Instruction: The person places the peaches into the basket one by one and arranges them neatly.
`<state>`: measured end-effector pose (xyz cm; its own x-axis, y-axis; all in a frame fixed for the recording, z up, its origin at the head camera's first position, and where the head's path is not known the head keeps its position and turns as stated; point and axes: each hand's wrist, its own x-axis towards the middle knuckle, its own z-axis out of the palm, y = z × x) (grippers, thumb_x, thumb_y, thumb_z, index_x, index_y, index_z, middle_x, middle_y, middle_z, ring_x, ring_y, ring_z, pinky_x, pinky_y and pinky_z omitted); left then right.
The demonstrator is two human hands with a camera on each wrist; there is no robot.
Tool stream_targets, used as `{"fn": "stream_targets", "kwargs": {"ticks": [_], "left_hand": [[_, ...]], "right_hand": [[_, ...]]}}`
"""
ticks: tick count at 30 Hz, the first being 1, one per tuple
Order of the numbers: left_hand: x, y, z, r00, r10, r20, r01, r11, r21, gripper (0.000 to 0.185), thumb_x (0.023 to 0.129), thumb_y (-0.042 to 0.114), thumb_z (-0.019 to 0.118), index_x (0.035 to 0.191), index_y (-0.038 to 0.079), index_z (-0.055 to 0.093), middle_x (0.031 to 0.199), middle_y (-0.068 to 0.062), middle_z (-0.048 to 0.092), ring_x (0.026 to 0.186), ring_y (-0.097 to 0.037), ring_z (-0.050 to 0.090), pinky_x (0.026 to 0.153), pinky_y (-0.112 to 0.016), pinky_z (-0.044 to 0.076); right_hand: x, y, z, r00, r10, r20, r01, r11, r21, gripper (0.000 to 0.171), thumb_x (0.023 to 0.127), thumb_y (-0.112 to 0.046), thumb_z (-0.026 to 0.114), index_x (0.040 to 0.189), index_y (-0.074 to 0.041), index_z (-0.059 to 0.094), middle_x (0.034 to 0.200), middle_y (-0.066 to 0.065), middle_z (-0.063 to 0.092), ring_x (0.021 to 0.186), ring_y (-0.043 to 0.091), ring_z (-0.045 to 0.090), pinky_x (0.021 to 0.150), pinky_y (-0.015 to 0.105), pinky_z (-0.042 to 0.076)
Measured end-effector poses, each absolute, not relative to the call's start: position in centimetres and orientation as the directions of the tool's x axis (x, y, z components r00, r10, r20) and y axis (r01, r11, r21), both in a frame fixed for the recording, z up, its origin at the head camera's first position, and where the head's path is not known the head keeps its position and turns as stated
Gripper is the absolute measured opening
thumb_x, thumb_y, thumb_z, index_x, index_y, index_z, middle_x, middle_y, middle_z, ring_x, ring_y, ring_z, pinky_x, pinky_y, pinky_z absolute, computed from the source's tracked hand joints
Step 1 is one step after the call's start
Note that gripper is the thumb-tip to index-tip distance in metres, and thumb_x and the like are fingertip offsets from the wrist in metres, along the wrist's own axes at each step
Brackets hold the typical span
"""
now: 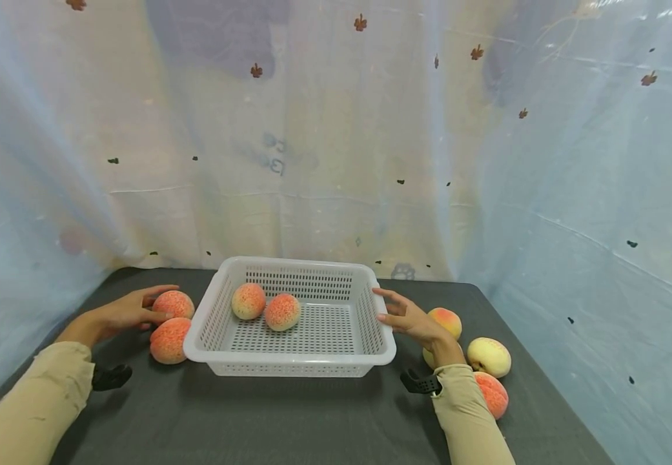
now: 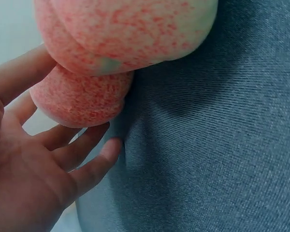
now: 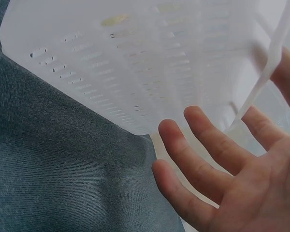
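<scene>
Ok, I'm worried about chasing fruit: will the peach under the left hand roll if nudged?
Probably. The peach is round and sits free on smooth cloth. The left hand and neighbouring peach might check it.

The right hand [image 3: 241, 179] is spread, fingers [image 3: 203, 140] straight, right by the white basket [image 3: 135, 63]; the thumb is past its rim; the grey cloth [image 3: 63, 169] lies under the basket.
</scene>
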<state>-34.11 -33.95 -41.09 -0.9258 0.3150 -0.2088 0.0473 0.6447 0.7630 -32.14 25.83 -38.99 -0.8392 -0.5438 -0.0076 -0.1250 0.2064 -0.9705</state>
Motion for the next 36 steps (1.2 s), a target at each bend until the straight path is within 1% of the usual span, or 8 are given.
{"fn": "stream_targets", "kwargs": {"ticks": [4,10,17,20,24,28,32,36], "left_hand": [[-34.0,-34.1,-41.1,-0.935,0.301,-0.190,0.052,0.644,0.763,0.092,0.098,0.038,0.067,0.161,0.001,0.011,0.152,-0.040,0.034,0.121,-0.034,0.057,0.088,-0.041,0.052],[-33.8,-34.4,-40.7,-0.947,0.279,-0.156,0.073,0.663,0.745,0.090,0.098,0.038,0.066,0.159,-0.004,0.014,0.148,-0.041,0.038,0.115,-0.032,0.061,0.090,-0.047,0.054],[-33.5,-35.1,-39.6,-0.963,0.260,-0.075,0.118,0.653,0.748,0.082,0.102,0.031,0.061,0.157,-0.008,0.015,0.144,-0.044,0.040,0.119,-0.041,0.059,0.091,-0.050,0.055],[-33.6,-35.4,-39.0,-0.967,0.253,-0.039,0.139,0.647,0.750,0.080,0.103,0.030,0.059,0.157,-0.009,0.014,0.143,-0.043,0.041,0.123,-0.046,0.055,0.093,-0.053,0.054],[-33.5,-35.6,-38.2,-0.971,0.239,-0.028,0.137,0.645,0.752,0.082,0.104,0.034,0.057,0.158,-0.008,0.011,0.146,-0.043,0.038,0.129,-0.053,0.048,0.097,-0.059,0.051],[-33.4,-35.4,-37.4,-0.974,0.226,-0.021,0.135,0.651,0.747,0.084,0.103,0.036,0.058,0.159,-0.006,0.012,0.146,-0.042,0.039,0.129,-0.051,0.049,0.097,-0.058,0.052],[-33.3,-35.0,-36.8,-0.974,0.229,0.000,0.152,0.651,0.744,0.084,0.102,0.036,0.061,0.159,-0.005,0.015,0.145,-0.042,0.041,0.124,-0.047,0.054,0.092,-0.053,0.055],[-33.1,-34.4,-36.1,-0.972,0.235,0.021,0.174,0.652,0.738,0.083,0.102,0.037,0.060,0.160,-0.002,0.015,0.146,-0.041,0.040,0.122,-0.045,0.056,0.091,-0.049,0.055]], "right_hand": [[-32.1,25.8,-39.0,-0.839,-0.543,-0.006,-0.125,0.204,-0.971,0.078,0.100,-0.020,0.065,0.163,-0.013,0.018,0.155,0.033,0.038,0.127,0.035,0.061,0.097,0.044,0.056],[-32.3,25.8,-39.0,-0.840,-0.543,-0.004,-0.131,0.210,-0.969,0.076,0.101,-0.018,0.063,0.163,-0.014,0.019,0.154,0.031,0.040,0.125,0.032,0.062,0.098,0.045,0.056],[-32.4,25.7,-38.9,-0.840,-0.542,-0.007,-0.129,0.212,-0.969,0.075,0.101,-0.018,0.063,0.163,-0.014,0.019,0.154,0.033,0.040,0.126,0.036,0.061,0.097,0.045,0.056],[-32.4,25.8,-38.9,-0.841,-0.541,-0.006,-0.131,0.214,-0.968,0.076,0.102,-0.017,0.062,0.163,-0.013,0.018,0.154,0.034,0.039,0.124,0.034,0.063,0.096,0.044,0.056],[-32.4,25.9,-38.9,-0.842,-0.539,-0.006,-0.131,0.215,-0.968,0.076,0.101,-0.018,0.063,0.163,-0.012,0.018,0.154,0.034,0.039,0.122,0.030,0.064,0.096,0.044,0.056],[-32.4,25.9,-39.0,-0.841,-0.540,-0.009,-0.127,0.214,-0.969,0.076,0.101,-0.017,0.063,0.163,-0.013,0.018,0.154,0.034,0.039,0.122,0.029,0.065,0.096,0.043,0.057],[-32.5,26.0,-39.1,-0.838,-0.546,-0.008,-0.128,0.210,-0.969,0.075,0.102,-0.016,0.061,0.163,-0.014,0.017,0.153,0.034,0.040,0.120,0.026,0.066,0.095,0.042,0.057],[-32.5,26.1,-39.2,-0.835,-0.549,-0.007,-0.125,0.203,-0.971,0.075,0.102,-0.016,0.061,0.163,-0.014,0.017,0.153,0.035,0.040,0.117,0.022,0.067,0.095,0.041,0.057]]}}
